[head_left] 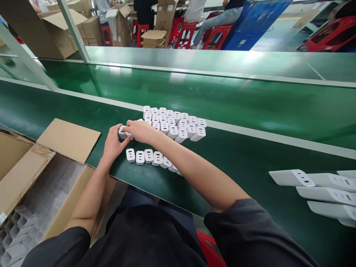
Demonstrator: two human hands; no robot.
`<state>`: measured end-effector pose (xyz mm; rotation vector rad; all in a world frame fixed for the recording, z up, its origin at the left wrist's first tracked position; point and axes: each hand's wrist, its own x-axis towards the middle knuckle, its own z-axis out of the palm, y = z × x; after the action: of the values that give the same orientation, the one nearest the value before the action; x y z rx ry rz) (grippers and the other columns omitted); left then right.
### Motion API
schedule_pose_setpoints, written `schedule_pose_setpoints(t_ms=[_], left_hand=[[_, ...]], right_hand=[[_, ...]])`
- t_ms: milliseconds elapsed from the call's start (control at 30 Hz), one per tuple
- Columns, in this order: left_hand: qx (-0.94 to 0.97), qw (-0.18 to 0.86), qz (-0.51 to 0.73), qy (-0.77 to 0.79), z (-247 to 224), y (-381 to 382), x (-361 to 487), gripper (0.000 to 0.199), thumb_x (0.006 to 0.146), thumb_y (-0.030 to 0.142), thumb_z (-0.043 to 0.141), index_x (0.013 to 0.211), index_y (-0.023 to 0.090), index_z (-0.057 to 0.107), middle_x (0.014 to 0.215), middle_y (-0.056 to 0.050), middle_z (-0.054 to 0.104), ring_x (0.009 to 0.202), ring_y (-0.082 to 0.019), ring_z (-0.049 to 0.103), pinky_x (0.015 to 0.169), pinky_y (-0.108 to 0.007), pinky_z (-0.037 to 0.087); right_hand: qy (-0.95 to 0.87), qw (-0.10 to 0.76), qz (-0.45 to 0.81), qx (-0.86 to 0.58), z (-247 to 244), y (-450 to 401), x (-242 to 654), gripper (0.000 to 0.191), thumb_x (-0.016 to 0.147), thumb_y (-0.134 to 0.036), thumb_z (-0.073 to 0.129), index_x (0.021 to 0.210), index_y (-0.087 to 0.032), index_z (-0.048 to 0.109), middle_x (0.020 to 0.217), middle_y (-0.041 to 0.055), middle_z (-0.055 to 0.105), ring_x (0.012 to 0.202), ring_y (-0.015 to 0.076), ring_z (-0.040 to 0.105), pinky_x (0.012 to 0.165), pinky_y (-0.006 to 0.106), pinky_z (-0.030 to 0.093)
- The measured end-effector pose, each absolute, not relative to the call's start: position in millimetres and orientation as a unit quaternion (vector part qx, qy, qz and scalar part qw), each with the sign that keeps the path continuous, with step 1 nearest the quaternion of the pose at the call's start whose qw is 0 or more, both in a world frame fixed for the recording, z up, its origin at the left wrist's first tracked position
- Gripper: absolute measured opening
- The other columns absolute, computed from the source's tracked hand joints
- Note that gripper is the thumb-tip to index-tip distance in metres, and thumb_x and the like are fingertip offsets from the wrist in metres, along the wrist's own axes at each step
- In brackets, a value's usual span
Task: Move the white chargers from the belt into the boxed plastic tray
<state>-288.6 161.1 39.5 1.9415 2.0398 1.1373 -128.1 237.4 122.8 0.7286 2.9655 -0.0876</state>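
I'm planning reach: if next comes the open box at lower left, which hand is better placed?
Probably the left hand: it's nearer the box, while the right arm crosses the front row of chargers.

Low to the left of the grip I see an open brown cardboard box (69, 204), its flat flap (68, 140) reaching over the dark green worktop (236, 159), with greyish moulded plastic trays (23, 228) inside. Beyond the grip runs a long, shiny green belt (222, 99) edged by a pale metal rail (278, 139), and farther left a pale metal post (72, 31) stands near a big brown carton (30, 33). Far past the grip, rightward, people (214, 23) sit on red plastic stools (219, 35) beside leaning blue panels (251, 27).
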Motion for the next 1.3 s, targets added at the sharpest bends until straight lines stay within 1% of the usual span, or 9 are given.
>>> schedule_pose_setpoints(t_ms=[100,233,400,533,667,867,1000,1167,1300], left_hand=[[0.638,0.049,0.365,0.677,39.7,159.6,-291.5,0.058,0.08,0.039,0.073,0.129,0.018,0.051,0.124,-0.012,0.058,0.111,-0.025,0.059,0.076,-0.032,0.053],[0.656,0.066,0.343,0.669,44.5,146.7,-303.5,0.061,0.079,0.042,0.07,0.132,0.019,0.049,0.127,-0.011,0.058,0.109,-0.024,0.06,0.079,-0.033,0.054],[0.718,0.143,0.286,0.618,65.2,128.2,-334.2,0.06,0.08,0.04,0.067,0.133,0.02,0.048,0.13,-0.009,0.058,0.115,-0.023,0.059,0.099,-0.039,0.051],[0.767,0.254,0.212,0.55,83.8,119.8,-355.2,0.059,0.079,0.031,0.064,0.135,0.022,0.048,0.136,-0.008,0.055,0.123,-0.021,0.055,0.106,-0.036,0.049],[0.793,0.277,0.181,0.512,90.0,119.4,-353.7,0.062,0.076,0.019,0.055,0.137,0.022,0.048,0.138,-0.008,0.053,0.127,-0.021,0.053,0.112,-0.037,0.045],[0.798,0.36,0.173,0.451,89.4,129.4,-345.3,0.048,0.091,0.024,0.05,0.138,0.024,0.048,0.135,-0.011,0.058,0.132,-0.021,0.053,0.107,-0.035,0.05],[0.772,0.417,0.222,0.426,92.7,128.4,-347.6,0.047,0.094,0.032,0.051,0.14,0.025,0.047,0.143,-0.015,0.052,0.134,-0.026,0.052,0.106,-0.042,0.051],[0.763,0.277,0.25,0.529,84.9,105.4,-323.5,0.065,0.092,0.044,0.06,0.15,0.029,0.035,0.155,-0.011,0.038,0.143,-0.027,0.04,0.112,-0.046,0.045],[0.785,0.109,0.189,0.579,63.7,96.0,-293.6,0.076,0.09,0.049,0.064,0.153,0.025,0.031,0.151,-0.01,0.043,0.137,-0.028,0.044,0.108,-0.043,0.046]], right_hand=[[0.968,0.029,-0.072,0.241,117.5,233.6,-133.7,0.038,0.092,-0.006,0.053,0.128,-0.016,0.063,0.12,0.0122,0.056,0.088,0.0228,0.066,0.072,0.032,0.046],[0.964,0.002,-0.149,0.219,116.0,228.0,-135.5,0.04,0.094,-0.004,0.051,0.13,-0.016,0.063,0.123,0.0125,0.057,0.099,0.0227,0.065,0.085,0.032,0.047],[0.965,-0.026,-0.187,0.183,125.9,213.2,-115.1,0.038,0.1,-0.014,0.049,0.136,-0.016,0.059,0.132,0.011,0.056,0.104,0.0229,0.063,0.09,0.037,0.049],[0.969,0.025,-0.212,0.122,119.9,200.5,-92.0,0.039,0.097,-0.026,0.061,0.135,-0.019,0.059,0.133,0.0099,0.056,0.113,0.0239,0.06,0.091,0.036,0.049],[0.97,0.037,-0.191,0.144,107.5,191.7,-83.0,0.045,0.095,-0.03,0.064,0.139,-0.022,0.055,0.134,0.0093,0.055,0.114,0.0239,0.06,0.084,0.032,0.05],[0.964,0.034,-0.175,0.199,104.9,185.9,-84.4,0.046,0.098,-0.027,0.059,0.142,-0.019,0.048,0.128,0.0099,0.057,0.107,0.024,0.062,0.081,0.033,0.049],[0.957,0.024,-0.194,0.216,106.8,181.6,-80.3,0.05,0.098,-0.029,0.059,0.143,-0.014,0.043,0.126,0.0105,0.059,0.109,0.0247,0.062,0.082,0.035,0.051],[0.961,-0.007,-0.145,0.235,101.0,174.6,-70.7,0.076,0.093,-0.047,0.066,0.151,-0.01,0.034,0.137,0.0157,0.052,0.115,0.0292,0.058,0.094,0.043,0.049],[0.952,0.011,-0.118,0.283,89.4,169.2,-69.6,0.07,0.098,-0.049,0.058,0.15,-0.008,0.036,0.128,0.0163,0.058,0.109,0.029,0.061,0.084,0.041,0.052]])
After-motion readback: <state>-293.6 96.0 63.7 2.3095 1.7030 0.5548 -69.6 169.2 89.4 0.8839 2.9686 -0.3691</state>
